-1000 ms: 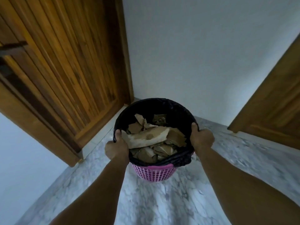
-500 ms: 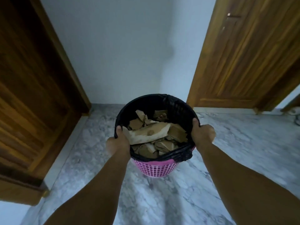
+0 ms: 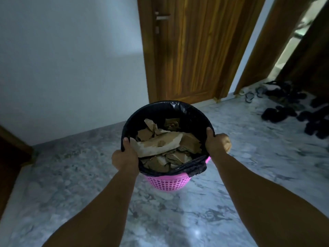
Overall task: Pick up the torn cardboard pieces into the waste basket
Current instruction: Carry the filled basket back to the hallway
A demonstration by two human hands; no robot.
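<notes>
So one pink waste basket (image 3: 167, 183) with a black liner (image 3: 194, 120), left hand (image 3: 124, 157) and right hand (image 3: 216, 144) gripping opposite rims. Torn cardboard pieces (image 3: 160, 143) piled inside between them, too jumbled to count.

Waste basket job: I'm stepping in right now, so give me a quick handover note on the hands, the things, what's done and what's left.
Left hand: gripping the near-left rim of the waste basket, thumb over the black liner.
Right hand: gripping the right rim the same way.
The pink basket is held up in front of the body, above the marble floor.
Torn cardboard pieces: piled inside the liner.
Done: cardboard is in the basket; no loose pieces show on the visible floor.
Left: set the basket down; check the floor out of view.
</notes>
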